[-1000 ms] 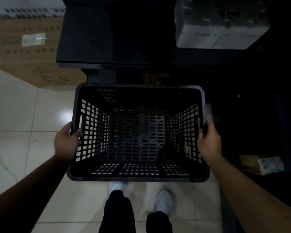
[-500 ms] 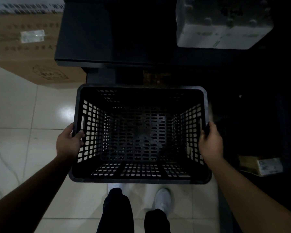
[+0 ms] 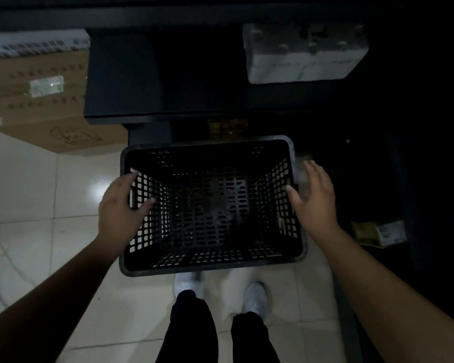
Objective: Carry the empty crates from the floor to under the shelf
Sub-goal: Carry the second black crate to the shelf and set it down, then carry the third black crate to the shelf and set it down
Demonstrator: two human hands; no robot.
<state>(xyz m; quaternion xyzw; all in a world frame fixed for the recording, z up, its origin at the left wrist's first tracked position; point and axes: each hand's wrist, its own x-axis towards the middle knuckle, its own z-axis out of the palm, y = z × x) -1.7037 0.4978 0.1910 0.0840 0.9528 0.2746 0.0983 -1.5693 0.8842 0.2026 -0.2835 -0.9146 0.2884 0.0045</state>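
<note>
Both hands spread open — left hand point(image 3: 121, 205) and right hand point(image 3: 315, 203) flank the black perforated crate point(image 3: 210, 265), gripping nothing. Crate sits before the dark shelf point(image 3: 152, 100) — next, likely a push underneath.

The crate point(image 3: 212, 205) sits on the floor point(image 3: 24, 195) before the shelf point(image 3: 152, 82), between both hands. A cardboard box point(image 3: 37, 100) stands left of the shelf; a foam block point(image 3: 304, 53) lies on it.

shelf point(image 3: 152, 74) interior dark, forearms cut off

Empty black crate point(image 3: 212, 205), upright, by shelf point(image 3: 152, 82)
</note>
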